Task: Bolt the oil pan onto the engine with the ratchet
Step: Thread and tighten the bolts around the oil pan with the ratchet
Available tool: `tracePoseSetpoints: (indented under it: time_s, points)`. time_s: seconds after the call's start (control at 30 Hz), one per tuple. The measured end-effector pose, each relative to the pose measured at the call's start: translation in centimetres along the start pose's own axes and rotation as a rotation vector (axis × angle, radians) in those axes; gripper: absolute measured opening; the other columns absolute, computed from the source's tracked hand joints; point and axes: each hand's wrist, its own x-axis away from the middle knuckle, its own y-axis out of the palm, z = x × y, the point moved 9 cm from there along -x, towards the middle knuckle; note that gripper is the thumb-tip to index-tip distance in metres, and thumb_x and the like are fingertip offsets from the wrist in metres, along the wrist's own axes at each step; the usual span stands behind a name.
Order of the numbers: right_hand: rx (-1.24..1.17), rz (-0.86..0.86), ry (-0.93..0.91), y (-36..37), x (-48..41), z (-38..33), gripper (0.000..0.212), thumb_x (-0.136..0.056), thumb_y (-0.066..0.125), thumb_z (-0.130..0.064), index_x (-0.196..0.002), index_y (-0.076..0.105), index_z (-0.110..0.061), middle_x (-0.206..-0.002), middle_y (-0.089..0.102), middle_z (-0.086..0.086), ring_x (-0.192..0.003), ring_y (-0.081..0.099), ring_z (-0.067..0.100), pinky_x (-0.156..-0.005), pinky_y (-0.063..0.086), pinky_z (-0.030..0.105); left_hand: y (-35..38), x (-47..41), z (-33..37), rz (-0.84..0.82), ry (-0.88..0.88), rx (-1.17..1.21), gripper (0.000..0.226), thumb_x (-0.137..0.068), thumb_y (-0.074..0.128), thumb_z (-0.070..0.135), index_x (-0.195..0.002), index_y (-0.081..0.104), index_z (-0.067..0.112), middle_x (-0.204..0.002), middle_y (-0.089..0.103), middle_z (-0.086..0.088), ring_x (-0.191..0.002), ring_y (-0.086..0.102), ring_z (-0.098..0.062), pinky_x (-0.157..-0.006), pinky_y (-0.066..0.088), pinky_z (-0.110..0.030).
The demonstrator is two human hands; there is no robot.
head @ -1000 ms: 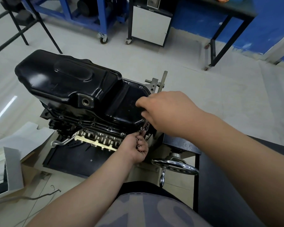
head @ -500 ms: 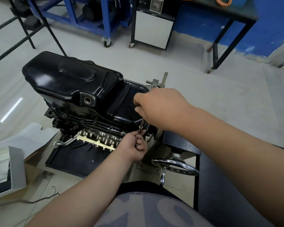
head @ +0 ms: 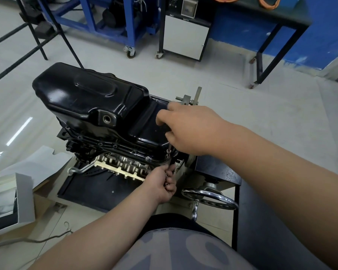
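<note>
1. Currently drives a bolt [head: 167, 152] at the near right corner of the oil pan [head: 90, 106], seated black and belly-up on the engine [head: 121, 168], flange against block.
2. Grips the ratchet [head: 169, 148] from above with the right hand [head: 191, 129], fingers curled over its top. Hides the handle that way and leaves only the thin shaft visible, upright on the bolt, probably to keep the socket square.
3. Holds the left hand [head: 162, 184] just below that corner, fingers curled round small shiny pieces, likely spare bolts [head: 166, 184] kept near for the next holes.
4. Counts several flange bolts [head: 147, 158] along the near edge, so reckons the job partway done.
5. Notes an open box [head: 24, 197] at far left, dark inside; cannot tell its contents. Notes too the drain hole [head: 106, 119] in the pan, open with no plug.
</note>
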Motion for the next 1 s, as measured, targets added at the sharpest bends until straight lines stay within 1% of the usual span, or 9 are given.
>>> tracePoseSetpoints:
  time_s: [0.13,0.3,0.4,0.6,0.7,0.77,0.87,0.93,1.0]
  points:
    - [-0.010,-0.017,-0.021,-0.1,-0.2,-0.1,0.027,-0.090,0.048,-0.019,-0.116,0.052,-0.028,-0.101,0.059,-0.004,-0.090,0.057,0.022,-0.067,0.049,0.035,-0.4,1.7,3.2,0.094,0.279,-0.166,0.027,-0.094,0.050,0.035,-0.081,0.062,0.015,-0.048,0.038,0.007,-0.033,0.029,-0.006,-0.031,0.018,-0.015]
    - [0.092,0.034,0.106,-0.4,-0.4,0.9,0.023,-0.095,0.041,-0.035,-0.107,0.057,-0.023,-0.071,0.040,-0.002,-0.067,0.045,0.024,-0.052,0.030,0.029,3.0,10.3,11.4,0.140,1.127,-0.740,0.011,-0.082,0.067,0.032,-0.072,0.070,0.032,-0.058,0.063,0.010,-0.051,0.055,0.000,-0.048,0.041,-0.012]
    - [0.066,0.031,0.136,-0.3,-0.5,1.2,0.024,-0.094,0.039,-0.034,-0.107,0.054,-0.021,-0.074,0.043,-0.002,-0.069,0.046,0.024,-0.053,0.030,0.030,6.9,13.5,12.1,0.068,1.378,-1.121,0.013,-0.072,0.068,0.033,-0.064,0.059,0.028,-0.059,0.057,0.006,-0.049,0.044,-0.003,-0.046,0.036,-0.019]
    - [-0.154,-0.150,0.108,-0.4,0.3,2.3,0.029,-0.089,0.050,-0.041,-0.105,0.051,-0.016,-0.089,0.059,0.000,-0.079,0.053,0.021,-0.063,0.043,0.032,9.6,15.1,12.5,0.085,1.570,-1.356,0.041,-0.083,0.063,0.018,-0.054,0.037,0.031,-0.050,0.040,0.009,-0.048,0.038,-0.008,-0.046,0.034,-0.033]
    - [0.117,-0.175,-0.062,-2.0,0.6,1.6,0.022,-0.087,0.055,-0.041,-0.086,0.055,-0.019,-0.084,0.059,-0.001,-0.080,0.056,0.021,-0.060,0.043,0.032,10.4,15.4,12.2,-0.018,1.604,-1.496,0.040,-0.089,0.060,0.027,-0.057,0.038,0.033,-0.052,0.038,0.009,-0.050,0.039,-0.008,-0.046,0.035,-0.034]
    - [0.326,-0.128,-0.210,-2.7,0.5,0.0,0.008,-0.088,0.053,-0.025,-0.094,0.057,-0.021,-0.096,0.057,-0.001,-0.094,0.055,0.024,-0.073,0.048,0.038,10.9,15.5,12.0,-0.103,1.592,-1.553,0.029,-0.089,0.058,0.028,-0.061,0.051,0.023,-0.055,0.039,0.010,-0.052,0.041,-0.009,-0.048,0.038,-0.034]
    - [0.399,-0.145,-0.273,-2.5,0.2,-0.8,0.017,-0.088,0.052,-0.014,-0.103,0.057,-0.019,-0.105,0.056,0.003,-0.107,0.051,0.028,-0.084,0.046,0.043,11.1,15.6,12.1,-0.126,1.605,-1.643,0.025,-0.088,0.056,0.030,-0.068,0.057,0.014,-0.053,0.039,0.012,-0.051,0.040,-0.008,-0.047,0.035,-0.028]
    - [0.313,-0.122,-0.159,-2.9,-0.1,0.1,0.013,-0.088,0.055,-0.029,-0.091,0.058,-0.018,-0.089,0.057,0.004,-0.090,0.057,0.029,-0.072,0.050,0.040,10.6,15.5,12.5,-0.099,1.580,-1.661,0.027,-0.089,0.057,0.029,-0.064,0.051,0.020,-0.051,0.040,0.012,-0.049,0.041,-0.006,-0.047,0.032,-0.026]
    - [0.281,-0.059,-0.036,-3.1,-0.1,1.1,0.040,-0.087,0.049,-0.054,-0.071,0.053,-0.018,-0.070,0.051,0.002,-0.062,0.052,0.023,-0.052,0.038,0.028,10.1,15.2,12.7,-0.021,1.538,-1.661,0.032,-0.089,0.056,0.033,-0.061,0.044,0.027,-0.050,0.042,0.012,-0.050,0.044,-0.005,-0.045,0.031,-0.026]
